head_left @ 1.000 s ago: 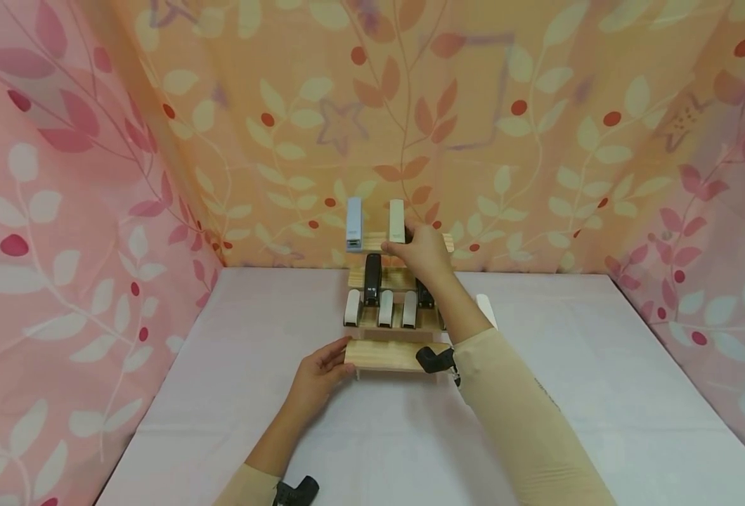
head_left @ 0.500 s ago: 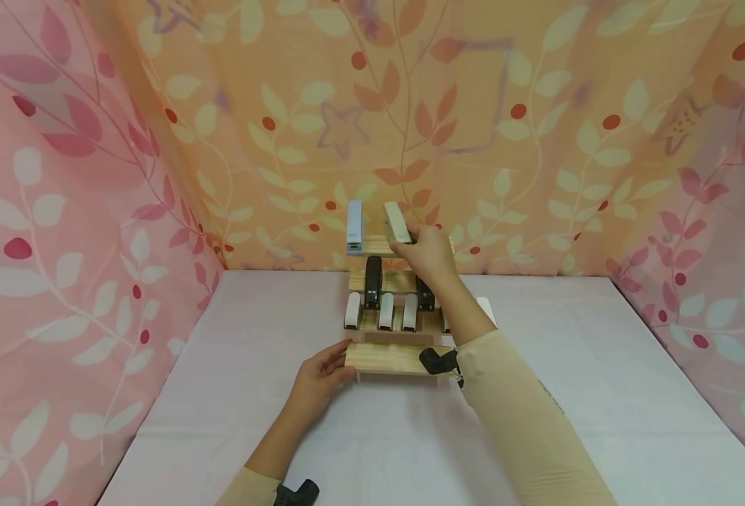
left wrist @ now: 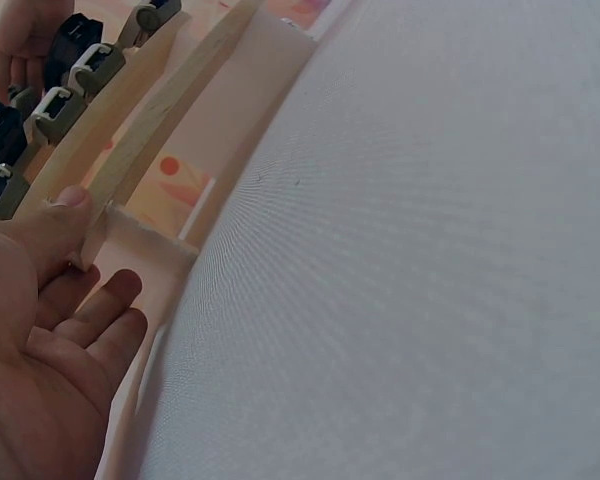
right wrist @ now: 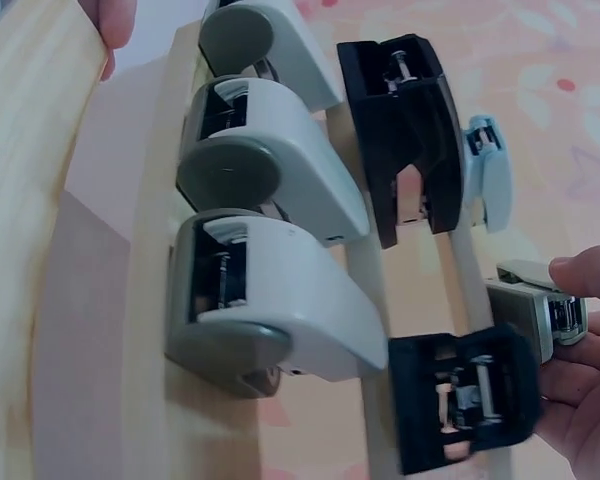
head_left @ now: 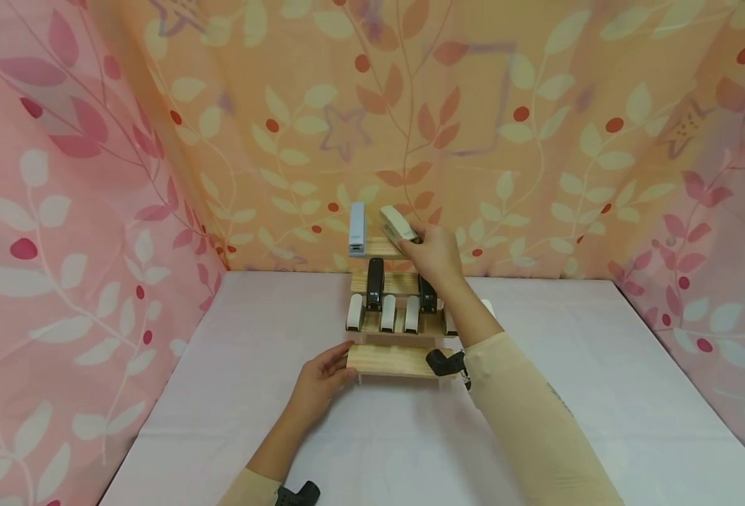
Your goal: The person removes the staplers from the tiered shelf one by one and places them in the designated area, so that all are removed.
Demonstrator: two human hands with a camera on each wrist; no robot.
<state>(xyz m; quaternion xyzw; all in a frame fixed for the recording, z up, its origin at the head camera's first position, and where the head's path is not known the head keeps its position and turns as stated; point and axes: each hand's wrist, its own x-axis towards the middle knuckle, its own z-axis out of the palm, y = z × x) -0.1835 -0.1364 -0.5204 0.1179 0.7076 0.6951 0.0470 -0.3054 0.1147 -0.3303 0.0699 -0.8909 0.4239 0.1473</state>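
My right hand [head_left: 437, 254] holds a pale green stapler [head_left: 397, 223] between thumb and fingers. The stapler leans to the left over the top tier; whether it touches the board is unclear. A light blue stapler [head_left: 357, 228] stands at that tier's left end. My left hand [head_left: 320, 378] grips the left end of the wooden tiered stand [head_left: 391, 360] at its lowest board, with the thumb [left wrist: 72, 200] on the edge and the fingers below. Black staplers [right wrist: 405, 130] stand on the tier under the top one. Several small white staplers [right wrist: 280, 290] line the tier below that.
A white cloth [head_left: 233, 316] covers the table. Patterned fabric [head_left: 252, 84] hangs at the back and both sides. Another white item [head_left: 488, 306] shows partly behind my right forearm, at the stand's right.
The pale green stapler has gone from upright to tilted, its top swinging left. My right hand has shifted slightly right and down. My left hand stays on the stand.
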